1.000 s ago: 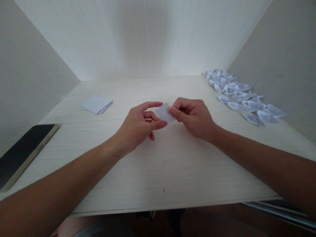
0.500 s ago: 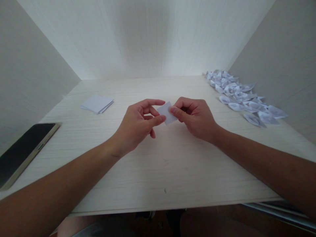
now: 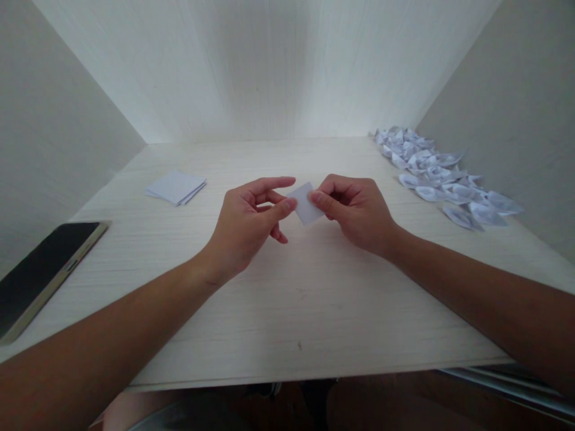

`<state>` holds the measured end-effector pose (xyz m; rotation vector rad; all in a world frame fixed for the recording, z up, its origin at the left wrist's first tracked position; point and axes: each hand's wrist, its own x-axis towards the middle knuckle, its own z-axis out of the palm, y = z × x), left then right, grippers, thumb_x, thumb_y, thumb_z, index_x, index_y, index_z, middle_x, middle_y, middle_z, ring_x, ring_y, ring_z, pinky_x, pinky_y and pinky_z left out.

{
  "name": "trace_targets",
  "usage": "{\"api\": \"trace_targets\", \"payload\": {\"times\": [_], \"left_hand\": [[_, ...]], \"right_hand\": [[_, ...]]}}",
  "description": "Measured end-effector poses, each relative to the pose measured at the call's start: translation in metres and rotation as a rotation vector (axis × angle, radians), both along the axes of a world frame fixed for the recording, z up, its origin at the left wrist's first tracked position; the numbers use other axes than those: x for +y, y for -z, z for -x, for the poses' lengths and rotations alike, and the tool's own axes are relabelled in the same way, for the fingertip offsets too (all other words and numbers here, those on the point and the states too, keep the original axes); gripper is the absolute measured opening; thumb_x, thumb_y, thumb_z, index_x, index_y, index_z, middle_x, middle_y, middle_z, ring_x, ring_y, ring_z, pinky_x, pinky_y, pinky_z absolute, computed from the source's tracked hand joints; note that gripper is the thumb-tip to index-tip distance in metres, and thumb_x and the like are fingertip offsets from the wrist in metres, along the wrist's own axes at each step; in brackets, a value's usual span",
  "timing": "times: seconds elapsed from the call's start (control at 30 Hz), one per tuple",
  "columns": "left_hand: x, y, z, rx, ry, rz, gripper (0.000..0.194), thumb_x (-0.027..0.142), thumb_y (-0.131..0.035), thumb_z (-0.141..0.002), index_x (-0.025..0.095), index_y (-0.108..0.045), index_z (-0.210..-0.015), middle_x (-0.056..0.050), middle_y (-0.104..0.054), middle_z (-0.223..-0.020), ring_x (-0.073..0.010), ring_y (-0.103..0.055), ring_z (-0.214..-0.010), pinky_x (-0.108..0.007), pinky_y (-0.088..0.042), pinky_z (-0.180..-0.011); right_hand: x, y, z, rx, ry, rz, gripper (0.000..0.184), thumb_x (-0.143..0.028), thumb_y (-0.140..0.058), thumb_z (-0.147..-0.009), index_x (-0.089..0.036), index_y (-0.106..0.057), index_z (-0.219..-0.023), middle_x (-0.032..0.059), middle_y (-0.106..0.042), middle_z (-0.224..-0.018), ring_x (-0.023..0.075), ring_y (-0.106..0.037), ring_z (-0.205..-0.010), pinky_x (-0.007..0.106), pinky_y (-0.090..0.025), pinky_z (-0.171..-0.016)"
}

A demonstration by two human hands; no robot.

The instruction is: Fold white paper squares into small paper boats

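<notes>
A small white square of folded paper (image 3: 307, 206) is held up over the middle of the table. My right hand (image 3: 353, 209) grips its right corner between thumb and curled fingers. At the opposite corner, my left hand (image 3: 256, 218) has its thumb on the paper, with a finger partly hidden behind; the index finger is stretched out above and the lower fingers hang loose. Far to the right lie several folded white paper boats (image 3: 438, 173), spread in a long cluster. A small stack of white paper sheets (image 3: 176, 187) rests beyond my left hand.
A dark-screened phone (image 3: 42, 272) with a pale edge lies at the left of the white table (image 3: 251, 335). Pale panels (image 3: 269, 72) enclose the table at the back and both sides. The table's front edge runs close to me.
My left thumb has slid up and left along the paper to its left corner, and the left index finger has drawn slightly away from it. The right hand stays nearly still.
</notes>
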<state>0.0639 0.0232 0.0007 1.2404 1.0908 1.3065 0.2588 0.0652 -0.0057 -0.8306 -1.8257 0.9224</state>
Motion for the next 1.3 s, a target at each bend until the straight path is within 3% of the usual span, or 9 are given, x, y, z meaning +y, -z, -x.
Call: {"api": "trace_targets", "payload": {"times": [0.17,0.33,0.63,0.87,1.1,1.3], "left_hand": [[0.002,0.001,0.0,-0.005,-0.001,0.04,0.036,0.025,-0.078,-0.081,0.015,-0.075,-0.115,0.0,-0.073,-0.079,-0.0064,-0.055,-0.043,-0.025,-0.059,-0.046],[0.002,0.004,0.0,0.085,-0.075,-0.04,0.034,0.025,-0.079,-0.082,0.017,-0.077,-0.115,0.001,-0.073,-0.081,-0.0072,-0.06,-0.047,-0.023,-0.059,-0.047],[-0.001,-0.009,0.001,0.164,-0.088,-0.099,0.034,0.017,-0.079,-0.08,0.019,-0.075,-0.113,0.005,-0.064,-0.066,-0.0076,-0.056,-0.041,-0.021,-0.052,-0.042],[0.002,-0.002,0.001,0.138,-0.011,-0.086,0.029,0.023,-0.081,-0.079,0.014,-0.074,-0.106,-0.001,-0.071,-0.078,-0.0118,-0.068,-0.056,-0.024,-0.06,-0.051],[0.001,0.0,0.001,0.175,0.009,-0.14,0.033,0.025,-0.084,-0.079,0.015,-0.075,-0.11,-0.002,-0.073,-0.083,-0.0132,-0.071,-0.064,-0.023,-0.062,-0.051],[0.002,-0.002,0.0,0.177,-0.022,-0.114,0.029,0.023,-0.086,-0.077,0.016,-0.076,-0.103,-0.001,-0.073,-0.078,-0.0145,-0.072,-0.062,-0.024,-0.062,-0.052]], "right_hand": [[0.0,0.0,0.001,-0.019,0.014,0.005,0.031,-0.037,-0.073,-0.09,-0.019,-0.063,-0.068,-0.0038,-0.054,-0.06,0.0104,-0.044,-0.058,0.028,-0.032,-0.056],[0.001,0.001,0.001,-0.023,0.006,0.022,0.032,-0.041,-0.074,-0.09,-0.019,-0.064,-0.069,-0.0032,-0.055,-0.06,0.0111,-0.045,-0.059,0.028,-0.032,-0.056],[0.001,0.002,0.001,-0.027,-0.006,0.03,0.034,-0.042,-0.075,-0.089,-0.018,-0.064,-0.068,-0.0027,-0.056,-0.061,0.0108,-0.046,-0.059,0.028,-0.033,-0.056],[0.007,0.007,0.001,0.131,-0.064,0.258,0.044,-0.055,-0.082,-0.083,-0.018,-0.063,-0.07,-0.0041,-0.053,-0.059,0.0085,-0.042,-0.053,0.025,-0.029,-0.049],[0.01,0.005,0.0,0.274,-0.177,0.57,0.045,-0.05,-0.09,-0.075,-0.017,-0.059,-0.07,-0.005,-0.053,-0.059,0.0072,-0.046,-0.051,0.022,-0.03,-0.047],[0.01,0.004,-0.002,0.266,-0.207,0.596,0.041,-0.047,-0.09,-0.075,-0.016,-0.065,-0.074,-0.004,-0.058,-0.063,0.0067,-0.049,-0.054,0.021,-0.033,-0.048]]}}
